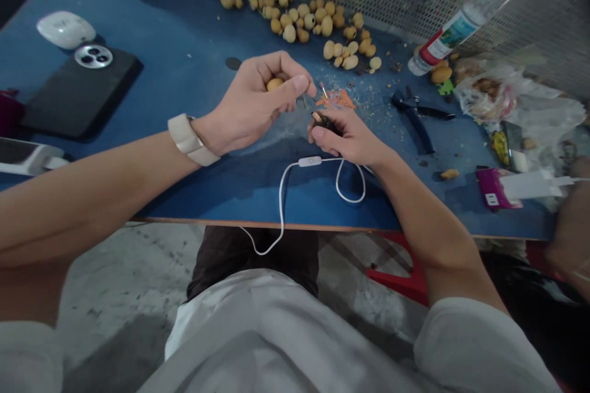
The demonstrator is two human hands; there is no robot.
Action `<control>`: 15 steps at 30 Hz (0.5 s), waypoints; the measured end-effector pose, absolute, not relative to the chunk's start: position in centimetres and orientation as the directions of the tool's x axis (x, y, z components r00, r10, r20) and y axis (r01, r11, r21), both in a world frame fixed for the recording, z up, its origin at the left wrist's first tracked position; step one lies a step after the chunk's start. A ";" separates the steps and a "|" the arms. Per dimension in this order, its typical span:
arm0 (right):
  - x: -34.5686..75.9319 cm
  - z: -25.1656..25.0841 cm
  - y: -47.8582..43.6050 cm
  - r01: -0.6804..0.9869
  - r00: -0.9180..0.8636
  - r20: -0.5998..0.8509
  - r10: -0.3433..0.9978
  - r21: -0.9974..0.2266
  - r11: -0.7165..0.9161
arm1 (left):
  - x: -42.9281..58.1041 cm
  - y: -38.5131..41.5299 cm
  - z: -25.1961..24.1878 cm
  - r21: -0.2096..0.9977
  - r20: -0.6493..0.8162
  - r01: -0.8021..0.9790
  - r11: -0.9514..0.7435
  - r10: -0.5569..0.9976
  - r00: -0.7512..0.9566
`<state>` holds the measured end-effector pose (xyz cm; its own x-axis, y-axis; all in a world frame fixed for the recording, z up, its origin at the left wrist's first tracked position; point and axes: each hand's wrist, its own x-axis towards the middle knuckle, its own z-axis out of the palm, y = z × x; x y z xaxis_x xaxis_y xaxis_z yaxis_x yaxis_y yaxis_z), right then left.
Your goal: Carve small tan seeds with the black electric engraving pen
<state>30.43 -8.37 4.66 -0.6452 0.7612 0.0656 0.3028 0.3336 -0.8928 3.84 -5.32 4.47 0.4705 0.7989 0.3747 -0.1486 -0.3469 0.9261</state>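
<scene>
Head view shows the left hand [262, 97] curled around a small, round, yellow-brown piece [275, 83], above the blue counter [184, 73]. Near it, the right hand [345, 134] grips a small dark object [330, 125], whose kind I cannot tell. Loose yellow-brown lumps [327, 26] lie beyond.

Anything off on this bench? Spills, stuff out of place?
Yes, two things. Pale crumbs lie strewn around the orange scraps just beyond the right hand, looking like loose debris. The white cord droops over the front edge of the blue table, where it might snag.
</scene>
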 end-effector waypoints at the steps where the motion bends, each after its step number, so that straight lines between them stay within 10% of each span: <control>1: 30.4 4.6 -8.5 0.304 -0.640 0.063 0.766 -0.894 0.328 | 3.8 -5.4 4.6 0.923 0.383 -0.169 -0.345 0.790 0.478; 15: 30.0 4.5 -8.6 0.284 -0.643 0.071 0.762 -0.903 0.323 | 4.5 -6.1 4.2 0.921 0.380 -0.280 -0.269 0.777 0.502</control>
